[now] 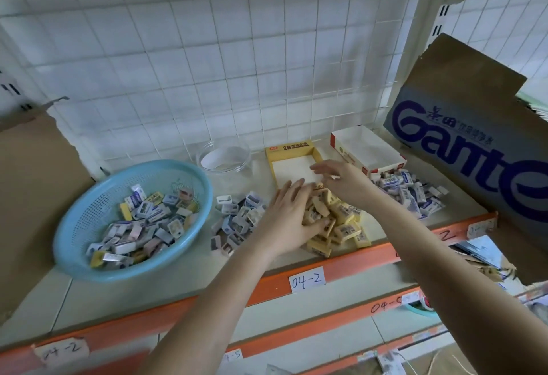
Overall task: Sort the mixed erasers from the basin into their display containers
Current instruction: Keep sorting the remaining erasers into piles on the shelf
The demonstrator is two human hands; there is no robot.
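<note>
At mid-shelf, we had our left hand (292,217) laid straight-fingered on the yellow erasers (344,220), and our right hand (344,182) stretched flat over the pile's far side, at the near right corner of the yellow box (292,167). The orange shelf edge (341,268) ran just near the pile; the basin (103,196) sat well left.

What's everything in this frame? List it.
basin: one, light blue, shelf left, holds mixed erasers
clear tub: one, transparent, behind basin, to its right
grey pile: many erasers, grey-white, right of basin
yellow box: one, centre back
yellow pile: many erasers, before yellow box
red-white box: one, right of yellow box
white-blue pile: many erasers, before red-white box
printed carton: one, brown-blue, far right
left hand: on yellow pile
right hand: over pile's far edge
</note>
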